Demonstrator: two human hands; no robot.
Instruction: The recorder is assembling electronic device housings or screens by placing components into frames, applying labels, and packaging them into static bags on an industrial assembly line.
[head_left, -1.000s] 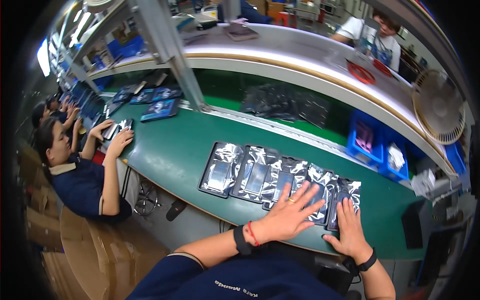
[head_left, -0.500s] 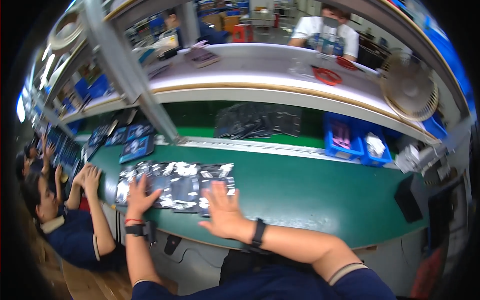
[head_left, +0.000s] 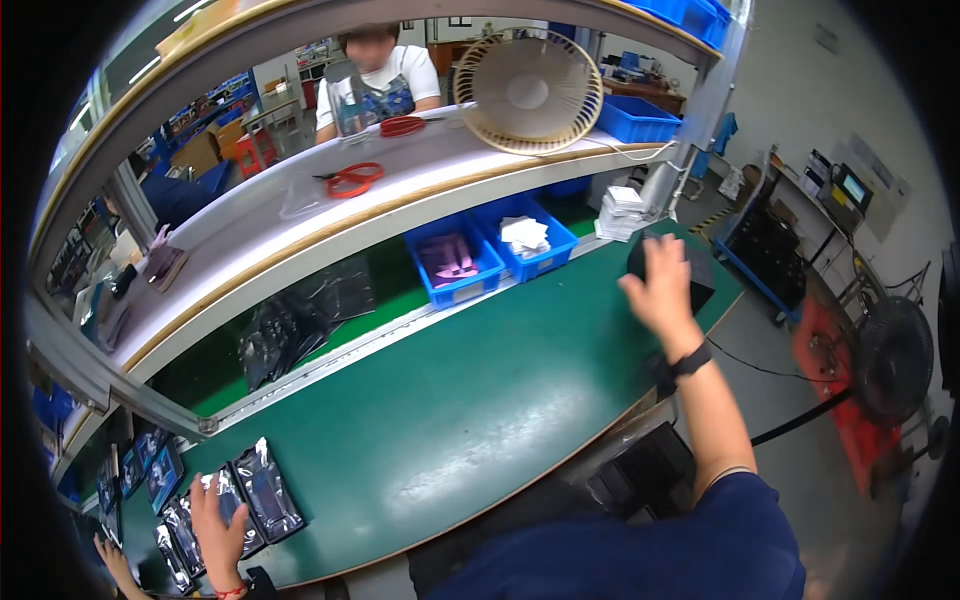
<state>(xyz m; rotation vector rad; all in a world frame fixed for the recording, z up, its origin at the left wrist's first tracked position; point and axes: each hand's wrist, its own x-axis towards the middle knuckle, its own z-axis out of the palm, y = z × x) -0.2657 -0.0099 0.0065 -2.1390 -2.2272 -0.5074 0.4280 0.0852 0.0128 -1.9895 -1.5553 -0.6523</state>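
Note:
My left hand is at the lower left with its fingers spread, over a row of glossy black plastic-wrapped packages. Whether it presses on them I cannot tell. At the far right end of the green table, my right hand is stretched out, fingers apart, in front of a black box-like object. The hand covers part of this box, and contact between them is unclear.
Blue bins with pink and white pieces stand along the back, beside stacked white pieces. Flat black bags lie under the shelf. Above are red-handled scissors and a fan. A co-worker's hand shows at lower left.
The view has swung to the right. My right hand has left the packages and moved over to the black box at the table's right end. My left hand remains by the packages.

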